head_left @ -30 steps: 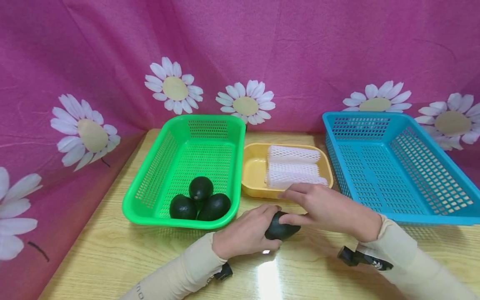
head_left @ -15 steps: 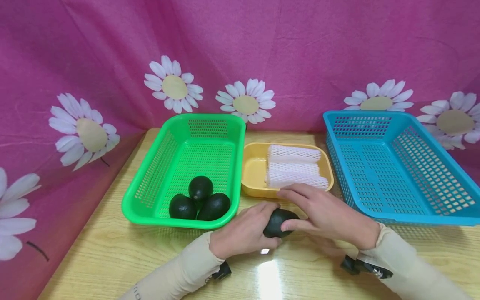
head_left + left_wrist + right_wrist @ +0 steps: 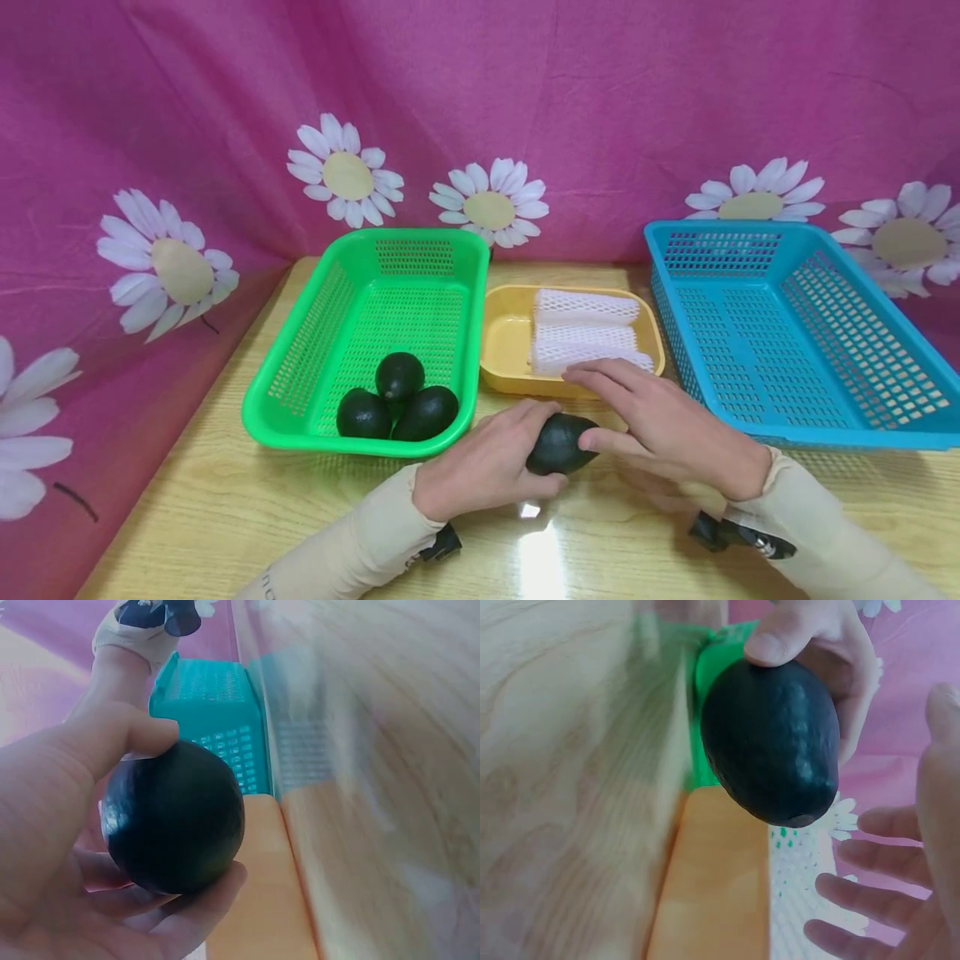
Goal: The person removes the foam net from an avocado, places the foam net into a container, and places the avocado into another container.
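Observation:
Above the table in front of the yellow tray, my left hand (image 3: 483, 458) grips a dark avocado (image 3: 561, 445), thumb on one side and fingers on the other. The right wrist view shows the avocado (image 3: 772, 742) tilted, its stem end pointing down. My right hand (image 3: 667, 425) hovers beside it with fingers spread and relaxed; in the right wrist view its fingers (image 3: 877, 900) stand apart from the fruit. Three more avocados (image 3: 400, 377) lie together in the near end of the green basket (image 3: 258, 417). White foam net sleeves (image 3: 587, 307) lie in the yellow tray (image 3: 510, 346).
To the right stands a blue basket (image 3: 825, 437) with no contents visible. The yellow tray sits between the two baskets, close to both. A pink daisy-patterned cloth (image 3: 600, 125) hangs behind the wooden table (image 3: 622, 550) and along its left side.
My right hand has shifted slightly to the right, its thumb drawing back from over the avocado. The avocado has turned a little in my left hand, which keeps its grip.

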